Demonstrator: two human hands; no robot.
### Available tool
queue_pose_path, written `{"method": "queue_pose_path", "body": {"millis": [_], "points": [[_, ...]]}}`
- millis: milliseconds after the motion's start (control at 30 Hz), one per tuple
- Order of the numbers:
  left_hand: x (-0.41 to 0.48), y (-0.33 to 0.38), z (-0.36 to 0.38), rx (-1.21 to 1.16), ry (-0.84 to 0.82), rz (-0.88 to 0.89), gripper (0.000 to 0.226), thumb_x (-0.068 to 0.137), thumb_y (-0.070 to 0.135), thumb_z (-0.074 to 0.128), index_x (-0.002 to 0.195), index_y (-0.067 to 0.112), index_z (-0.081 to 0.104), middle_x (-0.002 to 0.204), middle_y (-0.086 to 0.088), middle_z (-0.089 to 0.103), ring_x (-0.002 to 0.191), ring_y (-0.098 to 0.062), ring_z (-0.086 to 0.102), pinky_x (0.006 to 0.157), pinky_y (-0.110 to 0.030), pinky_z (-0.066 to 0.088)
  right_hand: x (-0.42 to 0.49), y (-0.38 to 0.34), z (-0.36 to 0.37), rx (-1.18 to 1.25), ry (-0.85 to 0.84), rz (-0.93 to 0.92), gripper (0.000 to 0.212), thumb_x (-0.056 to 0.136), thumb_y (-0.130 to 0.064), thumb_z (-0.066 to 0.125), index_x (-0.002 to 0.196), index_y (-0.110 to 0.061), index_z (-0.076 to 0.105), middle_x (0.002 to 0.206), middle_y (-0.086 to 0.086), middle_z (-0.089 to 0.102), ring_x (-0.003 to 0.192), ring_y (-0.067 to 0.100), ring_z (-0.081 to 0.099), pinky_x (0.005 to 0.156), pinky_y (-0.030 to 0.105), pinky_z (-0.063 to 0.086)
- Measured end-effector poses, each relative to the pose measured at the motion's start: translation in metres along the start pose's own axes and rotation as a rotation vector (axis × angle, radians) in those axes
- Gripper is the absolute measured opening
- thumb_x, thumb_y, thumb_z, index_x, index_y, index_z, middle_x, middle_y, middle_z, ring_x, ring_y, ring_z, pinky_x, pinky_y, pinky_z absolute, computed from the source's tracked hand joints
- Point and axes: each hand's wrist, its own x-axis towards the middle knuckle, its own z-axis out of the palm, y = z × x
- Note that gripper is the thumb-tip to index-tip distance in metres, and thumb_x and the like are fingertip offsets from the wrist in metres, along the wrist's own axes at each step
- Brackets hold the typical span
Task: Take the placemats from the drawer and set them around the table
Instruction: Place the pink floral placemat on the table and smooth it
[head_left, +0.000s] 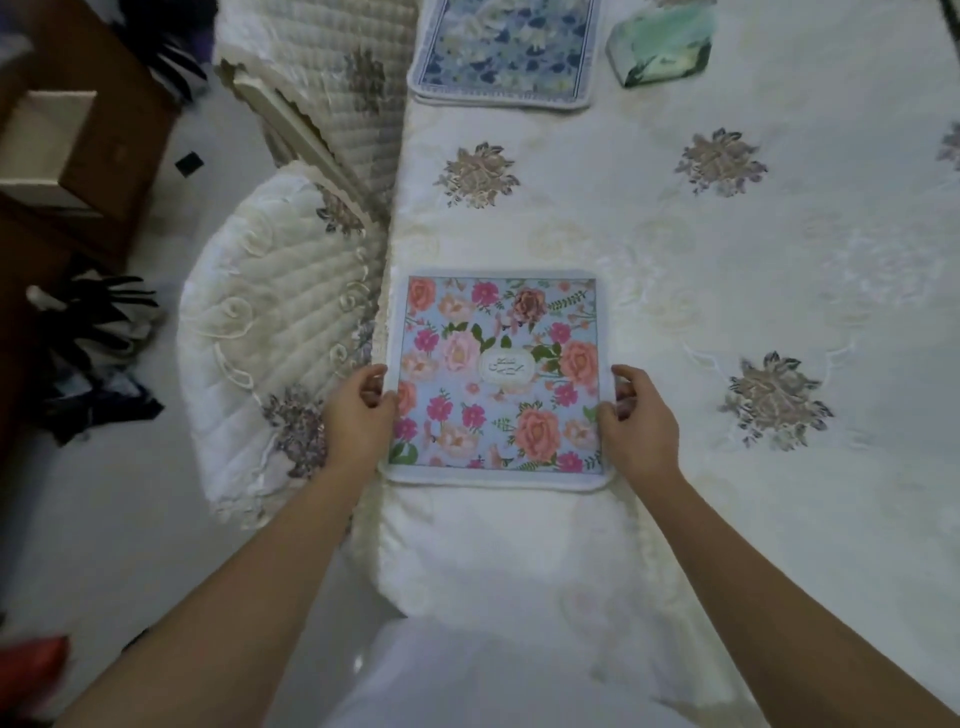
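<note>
Your left hand (358, 415) holds the left side of the pink placemat (498, 374). Its fingers are curled in tight on that edge, with the thumb up near the top of the hand. Your right hand (636, 421) holds the right side of the same mat. Its fingers are bent too and pinch the edge. Both hands grip the half of the mat closest to you.

The pink placemat lies flat on the table (675, 249), on the white cloth with the sewn flowers. Its left side runs right along the table's left edge, and its near side sits at the table's near edge, by the corner. The mat sits straight, with its sides in line with the table edges. It looks almost square, so you cannot tell which way is the long way. The small white label in its middle faces you.

A blue placemat (506, 52) lies flat past the pink placemat, well apart from it, along the same table edge. A green box (662, 44) stands just right of the blue one. A white padded chair (280, 322) is just left of the pink placemat
</note>
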Motion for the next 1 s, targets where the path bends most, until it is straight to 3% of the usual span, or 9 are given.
{"method": "queue_pose_path", "body": {"millis": [100,233,367,467,600,700,833,1000], "points": [[-0.002,0.005,0.000,0.033,-0.014,0.002,0.031,0.094,0.007,0.064,0.124,0.015,0.063,0.095,0.000,0.064,0.081,-0.013,0.062,0.067,-0.019,0.050,0.001,0.004,-0.002,0.029,-0.005,0.000,0.045,0.091,-0.014,0.060,0.134,-0.023,0.052,0.088,-0.014,0.059,0.071,-0.002,0.057,0.062,0.016,0.041],[0.002,0.014,-0.006,0.014,-0.085,-0.051,0.032,0.091,0.005,0.069,0.122,0.011,0.063,0.104,-0.006,0.066,0.093,-0.025,0.065,0.086,-0.039,0.057,0.003,0.002,-0.010,0.064,-0.050,-0.001,0.044,0.090,-0.009,0.062,0.133,-0.018,0.054,0.086,-0.018,0.057,0.069,0.000,0.056,0.069,0.021,0.049],[-0.003,0.024,0.007,-0.011,-0.148,0.034,0.034,0.089,0.007,0.072,0.121,0.013,0.064,0.101,-0.006,0.066,0.089,-0.024,0.065,0.086,-0.044,0.058,-0.010,0.005,-0.034,0.073,0.058,0.045,0.044,0.091,-0.009,0.060,0.133,-0.020,0.055,0.094,-0.007,0.061,0.074,0.003,0.059,0.069,0.025,0.053],[-0.013,0.037,0.030,-0.052,-0.247,0.114,0.032,0.089,0.006,0.071,0.119,0.014,0.065,0.099,-0.007,0.066,0.086,-0.021,0.064,0.084,-0.042,0.058,-0.042,0.018,-0.059,0.058,0.198,0.101,0.042,0.091,-0.010,0.059,0.131,-0.023,0.056,0.100,-0.004,0.063,0.075,0.002,0.060,0.063,0.021,0.050],[-0.035,0.057,0.058,-0.069,-0.376,0.229,0.032,0.089,0.009,0.070,0.120,0.015,0.066,0.106,-0.004,0.068,0.096,-0.022,0.066,0.087,-0.040,0.057,-0.095,0.038,-0.094,0.038,0.341,0.181,0.043,0.089,-0.006,0.058,0.130,-0.020,0.058,0.100,-0.002,0.064,0.073,0.007,0.060,0.062,0.022,0.049],[-0.054,0.079,0.075,-0.078,-0.446,0.300,0.029,0.092,0.010,0.067,0.121,0.015,0.065,0.104,-0.004,0.068,0.093,-0.021,0.067,0.075,-0.033,0.059,-0.122,0.048,-0.120,0.035,0.426,0.214,0.040,0.090,-0.006,0.057,0.128,-0.019,0.059,0.099,-0.002,0.065,0.074,0.008,0.061,0.065,0.028,0.053],[-0.074,0.104,0.089,-0.097,-0.463,0.382,0.028,0.092,0.012,0.067,0.120,0.017,0.065,0.100,0.002,0.069,0.088,-0.014,0.068,0.072,-0.033,0.060,-0.128,0.059,-0.148,0.057,0.479,0.227,0.040,0.090,-0.007,0.057,0.128,-0.019,0.060,0.098,-0.003,0.065,0.073,0.005,0.061,0.059,0.017,0.047],[-0.088,0.123,0.110,-0.061,-0.407,0.395,0.028,0.093,0.014,0.067,0.120,0.019,0.065,0.102,0.002,0.069,0.088,-0.015,0.067,0.070,-0.031,0.058,-0.111,0.081,-0.171,0.077,0.468,0.191,0.037,0.091,-0.009,0.057,0.126,-0.020,0.060,0.096,-0.005,0.065,0.074,0.000,0.062,0.058,0.016,0.046]]}}
